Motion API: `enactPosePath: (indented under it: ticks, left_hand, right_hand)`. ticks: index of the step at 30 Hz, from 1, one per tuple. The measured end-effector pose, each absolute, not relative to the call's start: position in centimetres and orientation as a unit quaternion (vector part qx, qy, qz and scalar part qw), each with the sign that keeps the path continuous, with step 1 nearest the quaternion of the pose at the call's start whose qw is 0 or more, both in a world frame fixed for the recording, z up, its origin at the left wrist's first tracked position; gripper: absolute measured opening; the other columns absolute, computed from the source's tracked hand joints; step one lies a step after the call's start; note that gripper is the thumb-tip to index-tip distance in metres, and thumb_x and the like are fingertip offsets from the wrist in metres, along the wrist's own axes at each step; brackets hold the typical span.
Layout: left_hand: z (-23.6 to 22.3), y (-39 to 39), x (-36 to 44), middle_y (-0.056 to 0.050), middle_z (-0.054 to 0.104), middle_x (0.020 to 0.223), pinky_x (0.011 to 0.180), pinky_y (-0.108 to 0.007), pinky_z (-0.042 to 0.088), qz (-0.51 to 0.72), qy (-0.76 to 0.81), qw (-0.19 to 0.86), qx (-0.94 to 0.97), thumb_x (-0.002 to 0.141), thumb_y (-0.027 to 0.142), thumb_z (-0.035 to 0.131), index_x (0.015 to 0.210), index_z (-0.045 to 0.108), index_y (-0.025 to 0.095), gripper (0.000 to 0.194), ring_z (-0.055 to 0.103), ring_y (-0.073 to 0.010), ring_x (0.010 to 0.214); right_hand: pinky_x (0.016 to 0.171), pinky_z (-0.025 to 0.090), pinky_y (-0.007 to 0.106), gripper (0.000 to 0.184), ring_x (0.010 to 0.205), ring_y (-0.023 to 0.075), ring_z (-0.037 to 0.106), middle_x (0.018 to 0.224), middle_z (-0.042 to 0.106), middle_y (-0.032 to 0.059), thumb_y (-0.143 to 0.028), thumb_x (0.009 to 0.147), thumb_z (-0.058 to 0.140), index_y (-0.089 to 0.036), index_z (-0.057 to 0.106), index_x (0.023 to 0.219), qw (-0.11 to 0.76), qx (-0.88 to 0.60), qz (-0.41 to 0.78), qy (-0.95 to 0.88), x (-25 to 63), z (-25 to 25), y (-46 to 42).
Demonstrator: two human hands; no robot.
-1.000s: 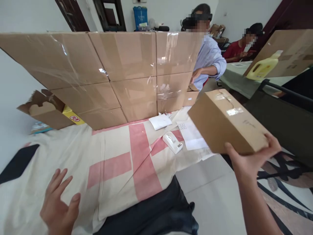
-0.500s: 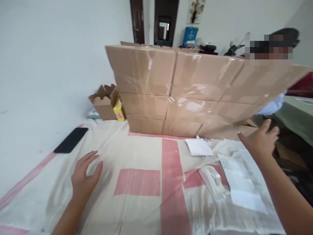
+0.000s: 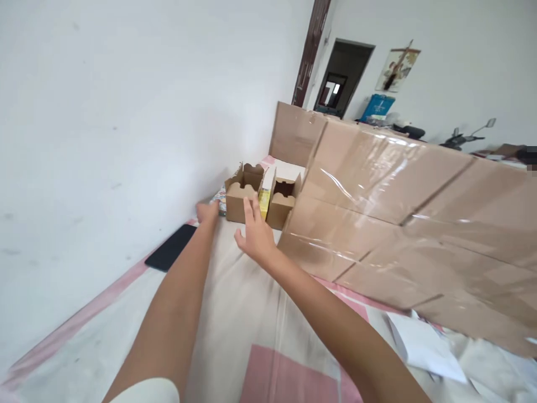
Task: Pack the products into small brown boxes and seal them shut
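Observation:
Both my arms stretch forward over a cream cloth with pink bands (image 3: 235, 313). My right hand (image 3: 254, 238) is open, fingers spread, its fingertips just short of an open small cardboard box (image 3: 239, 193) that stands by the wall. My left hand (image 3: 207, 212) is at the left of that box, mostly hidden behind my forearm; its fingers do not show clearly. A yellow packet (image 3: 264, 202) stands between this box and a second open small box (image 3: 284, 201). Neither hand visibly holds anything.
A wall of stacked, taped cardboard cartons (image 3: 403, 207) runs along the right. A black phone (image 3: 171, 254) lies on the cloth near the white wall. White paper sheets (image 3: 423, 344) lie at lower right. A doorway (image 3: 342, 81) and blue bag (image 3: 376, 107) are behind.
My view has swung left. My right hand let go of the carton held a second ago, and both hands have moved forward to the small open boxes by the wall.

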State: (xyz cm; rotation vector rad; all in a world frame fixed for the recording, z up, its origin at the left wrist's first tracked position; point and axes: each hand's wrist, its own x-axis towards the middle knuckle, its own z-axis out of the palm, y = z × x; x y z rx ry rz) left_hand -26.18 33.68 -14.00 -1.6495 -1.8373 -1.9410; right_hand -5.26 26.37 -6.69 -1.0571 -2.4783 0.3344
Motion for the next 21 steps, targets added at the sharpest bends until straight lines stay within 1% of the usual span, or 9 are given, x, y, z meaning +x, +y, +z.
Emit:
enactPosePath:
  ticks: [2,4,6,9,13,16,18,20,21]
  left_hand:
    - [-16.0,34.0,-26.7,-0.012,0.062,0.132,0.096,-0.047,0.058,-0.637,-0.606,0.008,-0.477,0.100,0.040,0.061,0.132,0.059,0.016,0.039,0.065,-0.0242,0.114]
    - [-18.1,34.4,-26.5,-0.012,0.062,0.132,0.097,-0.047,0.058,-0.656,-0.626,0.013,-0.421,0.102,0.040,0.057,0.131,0.060,0.016,0.038,0.064,-0.0243,0.115]
    - [-19.4,34.9,-26.1,-0.011,0.062,0.131,0.098,-0.047,0.057,-0.672,-0.631,0.006,-0.387,0.102,0.041,0.057,0.130,0.061,0.017,0.037,0.064,-0.0239,0.115]
    - [-18.9,35.2,-25.6,-0.009,0.065,0.125,0.098,-0.044,0.057,-0.688,-0.615,-0.018,-0.386,0.108,0.039,0.042,0.126,0.063,0.015,0.037,0.065,-0.0221,0.114]
    - [-14.3,32.4,-26.1,-0.011,0.065,0.126,0.090,-0.037,0.059,-0.702,-0.571,-0.037,-0.425,0.110,0.040,0.023,0.134,0.057,0.012,0.050,0.070,-0.0193,0.104]
    - [-10.0,25.4,-26.2,-0.017,0.052,0.151,0.081,-0.036,0.063,-0.709,-0.541,-0.026,-0.451,0.102,0.048,0.045,0.147,0.044,0.023,0.051,0.075,-0.0214,0.100]
    - [-8.2,18.3,-25.1,-0.012,0.032,0.168,0.086,-0.041,0.065,-0.679,-0.528,0.001,-0.510,0.093,0.044,0.065,0.145,0.047,0.033,0.056,0.073,-0.0274,0.113]
    - [-8.0,10.4,-22.9,-0.005,0.035,0.167,0.101,-0.049,0.060,-0.560,-0.568,0.095,-0.595,0.092,0.031,0.067,0.140,0.055,0.037,0.050,0.064,-0.0312,0.130]
    - [-8.6,6.5,-21.4,-0.003,0.048,0.159,0.107,-0.054,0.054,-0.485,-0.577,0.187,-0.630,0.089,0.026,0.070,0.139,0.057,0.040,0.053,0.063,-0.0317,0.129]
  right_hand:
    - [0.096,0.056,0.053,0.087,0.131,0.0383,0.059,0.175,-0.007,0.0134,-0.027,0.097,0.049,-0.025,-0.003,0.168,0.191,-0.407,0.075,-0.890,-8.6,-5.2,29.8]
    - [0.097,0.055,0.053,0.089,0.130,0.0389,0.060,0.174,0.009,0.0195,-0.029,0.097,0.056,-0.022,0.002,0.168,0.147,-0.444,0.066,-0.881,-10.7,-4.3,32.9]
    - [0.097,0.054,0.052,0.083,0.127,0.0390,0.062,0.162,0.040,0.0231,-0.032,0.092,0.068,-0.019,0.027,0.163,0.094,-0.455,0.079,-0.882,-11.8,-4.4,35.0]
    - [0.094,0.054,0.047,0.041,0.115,0.0357,0.068,0.129,0.070,0.0176,-0.032,0.093,0.068,-0.019,0.064,0.131,0.071,-0.426,0.090,-0.897,-11.9,-5.7,35.7]
    - [0.090,0.052,0.039,0.023,0.110,0.0295,0.069,0.117,0.074,0.0115,-0.034,0.102,0.054,-0.022,0.071,0.112,0.131,-0.376,0.094,-0.913,-10.1,-5.9,33.1]
    - [0.084,0.050,0.031,0.025,0.102,0.0232,0.069,0.110,0.073,0.0068,-0.040,0.104,0.056,-0.023,0.071,0.114,0.184,-0.328,0.115,-0.919,-7.2,-4.1,29.3]
    - [0.077,0.048,0.027,0.027,0.092,0.0187,0.068,0.103,0.073,0.0038,-0.045,0.103,0.060,-0.023,0.073,0.110,0.208,-0.277,0.148,-0.926,-4.1,-2.4,26.1]
    - [0.070,0.045,0.025,0.030,0.082,0.0150,0.067,0.095,0.071,0.0018,-0.049,0.100,0.064,-0.022,0.076,0.104,0.214,-0.185,0.206,-0.937,0.0,-0.9,22.3]
    - [0.067,0.044,0.025,0.033,0.077,0.0138,0.065,0.092,0.070,0.0015,-0.052,0.100,0.064,-0.023,0.077,0.103,0.205,-0.130,0.238,-0.941,2.3,-0.4,20.3]
